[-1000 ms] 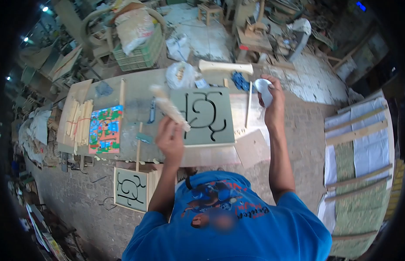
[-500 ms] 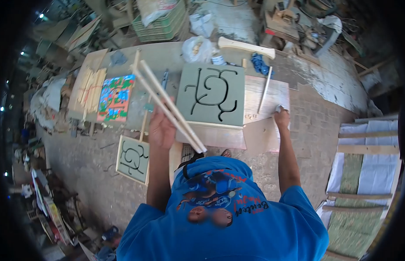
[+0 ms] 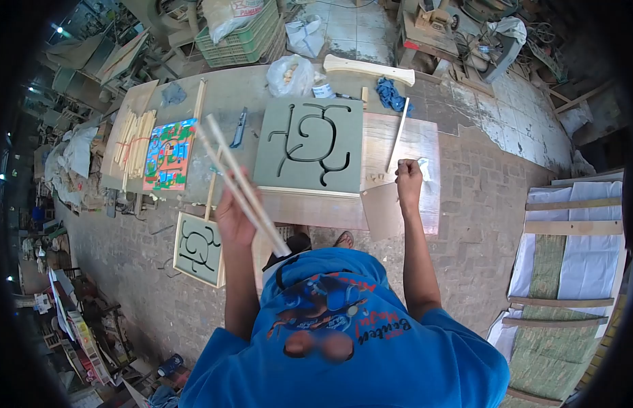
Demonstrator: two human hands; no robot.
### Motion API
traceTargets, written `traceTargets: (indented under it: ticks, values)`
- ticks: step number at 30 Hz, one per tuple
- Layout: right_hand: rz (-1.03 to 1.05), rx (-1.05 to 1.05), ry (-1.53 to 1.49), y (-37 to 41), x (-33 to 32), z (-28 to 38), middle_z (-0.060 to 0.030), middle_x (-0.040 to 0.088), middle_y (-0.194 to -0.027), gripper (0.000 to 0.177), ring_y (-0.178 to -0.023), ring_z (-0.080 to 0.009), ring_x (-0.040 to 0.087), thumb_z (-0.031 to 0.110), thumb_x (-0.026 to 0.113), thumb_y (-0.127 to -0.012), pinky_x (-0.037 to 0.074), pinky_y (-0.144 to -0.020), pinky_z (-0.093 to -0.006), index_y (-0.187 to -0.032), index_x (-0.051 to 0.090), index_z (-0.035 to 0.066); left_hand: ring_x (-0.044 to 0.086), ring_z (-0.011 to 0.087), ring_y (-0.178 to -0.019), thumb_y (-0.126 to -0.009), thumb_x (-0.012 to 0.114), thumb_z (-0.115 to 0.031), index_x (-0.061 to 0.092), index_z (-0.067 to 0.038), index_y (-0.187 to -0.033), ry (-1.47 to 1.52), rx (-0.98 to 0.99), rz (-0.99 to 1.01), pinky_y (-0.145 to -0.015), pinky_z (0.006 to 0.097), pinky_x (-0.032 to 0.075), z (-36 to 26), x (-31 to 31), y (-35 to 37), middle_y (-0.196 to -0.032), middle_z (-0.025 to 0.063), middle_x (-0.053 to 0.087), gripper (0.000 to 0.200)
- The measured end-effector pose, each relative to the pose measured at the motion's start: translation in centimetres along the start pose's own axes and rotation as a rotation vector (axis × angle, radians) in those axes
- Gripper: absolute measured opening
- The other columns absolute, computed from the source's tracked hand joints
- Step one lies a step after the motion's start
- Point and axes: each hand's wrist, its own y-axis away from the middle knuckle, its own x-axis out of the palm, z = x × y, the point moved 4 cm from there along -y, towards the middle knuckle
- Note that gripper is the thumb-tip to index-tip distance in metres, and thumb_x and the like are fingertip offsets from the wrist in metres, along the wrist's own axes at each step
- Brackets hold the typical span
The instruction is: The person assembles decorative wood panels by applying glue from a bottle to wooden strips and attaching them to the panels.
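My left hand is wrapped round two pale wooden strips, which slant across it above the table's front edge. Motion blurs the strips a little. My right hand is closed over the pinkish board at the table's right side; whatever is in its fingers is too small to make out. A crumpled white scrap shows just beside that hand. Near its fingertips lies a thin pale stick. Between my hands sits a grey-green square panel with dark curved grooves.
A painted colourful board, a bundle of wooden strips and a blue cutter knife lie on the left. Behind are a plastic bag, a shaped wooden piece and a blue cloth. A smaller grooved panel stands below the table.
My right hand has moved left across the board, and the white scrap that was at its fingers now shows to its right. My left hand with the strips has lowered slightly; the view has shifted.
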Motion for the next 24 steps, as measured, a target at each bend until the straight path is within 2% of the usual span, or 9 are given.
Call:
traceTargets:
  ticks: [7, 8, 13, 15, 16, 17, 19, 21, 24]
  values:
    - [-0.03, 0.199, 0.009, -8.9, -0.9, -6.3, -0.0055, 0.054, -0.059, 0.029, -0.049, -0.0122, 0.049, 0.021, 0.054, -0.096, 0.041, -0.046, -0.0289, -0.075, 0.059, 0.001, 0.059, 0.0204, -0.089, -0.099, 0.052, -0.018, 0.056, -0.004, -0.125, -0.061, 0.199, -0.082, -0.077, 0.0329, 0.056, -7.3, -2.8, 6.0, -0.128, 0.0122, 0.055, 0.029]
    - [-0.037, 0.2, 0.012, -10.7, -0.6, -8.1, -0.0055, 0.054, -0.059, 0.029, -0.049, -0.0122, 0.049, 0.021, 0.054, -0.096, 0.041, -0.046, -0.0289, -0.075, 0.059, 0.001, 0.058, 0.0176, -0.085, -0.098, 0.053, -0.017, 0.057, -0.003, -0.124, 0.075, 0.239, -0.212, -0.076, 0.0315, 0.056, -7.9, -3.2, 6.7, -0.126, 0.0125, 0.057, 0.03]
    - [-0.171, 0.052, -0.084, -17.5, -1.1, -12.7, -0.0023, 0.053, -0.058, 0.017, -0.05, -0.0113, 0.047, 0.008, 0.05, -0.084, 0.037, -0.045, -0.0284, -0.07, 0.058, 0.004, 0.056, 0.016, -0.077, -0.097, 0.055, -0.018, 0.056, -0.004, -0.126, 0.099, 0.289, -0.253, -0.073, 0.0317, 0.056, -11.4, -4.7, 8.1, -0.123, 0.0117, 0.06, 0.032]
    - [-0.089, 0.1, 0.258, -20.7, -3.4, -16.0, -0.0038, 0.057, -0.064, 0.015, -0.055, -0.0149, 0.05, 0.008, 0.051, -0.079, 0.039, -0.05, -0.0318, -0.083, 0.065, 0.004, 0.058, 0.0172, -0.074, -0.097, 0.055, -0.02, 0.054, -0.005, -0.129, -0.268, 0.214, -0.197, -0.071, 0.0333, 0.056, -13.2, -5.6, 8.1, -0.122, 0.0104, 0.06, 0.036]
    - [-0.184, 0.109, 0.018, -19.3, -3.5, -13.7, 0.0018, 0.05, -0.059, 0.021, -0.051, -0.0113, 0.045, 0.009, 0.051, -0.08, 0.036, -0.047, -0.0297, -0.091, 0.067, 0.003, 0.058, 0.0176, -0.072, -0.096, 0.055, -0.021, 0.053, -0.005, -0.13, -0.327, 0.3, -0.378, -0.07, 0.0339, 0.056, -13.9, -6.4, 8.2, -0.119, 0.01, 0.061, 0.038]
    - [-0.178, 0.102, 0.189, -19.6, -3.7, -13.9, -0.0031, 0.058, -0.064, 0.028, -0.054, -0.0129, 0.05, 0.013, 0.049, -0.081, 0.039, -0.048, -0.0323, -0.096, 0.071, 0.003, 0.059, 0.018, -0.07, -0.096, 0.055, -0.021, 0.052, -0.005, -0.131, -0.38, 0.399, -0.564, -0.068, 0.0345, 0.055, -14.0, -6.9, 8.0, -0.116, 0.0096, 0.062, 0.039]
    - [-0.208, 0.163, 0.023, -18.9, -3.6, -12.9, -0.0005, 0.051, -0.059, 0.02, -0.047, -0.0106, 0.044, 0.013, 0.053, -0.083, 0.034, -0.041, -0.0301, -0.086, 0.069, 0.0, 0.058, 0.017, -0.085, -0.096, 0.055, -0.021, 0.052, -0.004, -0.128, -0.277, 0.348, -0.393, -0.069, 0.0317, 0.055, -13.7, -6.6, 6.2, -0.106, 0.0119, 0.06, 0.037]
    - [-0.407, 0.134, 0.013, -15.4, -2.1, -8.1, 0.0016, 0.044, -0.054, 0.023, -0.044, -0.01, 0.039, 0.019, 0.054, -0.087, 0.03, -0.039, -0.0297, -0.067, 0.056, 0.008, 0.057, 0.0159, -0.086, -0.095, 0.058, -0.019, 0.057, -0.005, -0.124, -0.066, 0.299, -0.231, -0.071, 0.0287, 0.053, -12.3, -3.9, 3.4, -0.111, 0.0107, 0.059, 0.031]
    - [-0.354, 0.09, -0.047, -13.8, -2.3, -7.7, 0.0016, 0.043, -0.053, 0.039, -0.042, -0.0092, 0.037, 0.033, 0.055, -0.094, 0.029, -0.038, -0.0287, -0.063, 0.05, 0.01, 0.054, 0.0151, -0.079, -0.096, 0.056, -0.019, 0.058, -0.006, -0.117, 0.026, 0.257, -0.209, -0.07, 0.0287, 0.05, -11.5, -3.7, 1.6, -0.118, 0.0105, 0.057, 0.024]
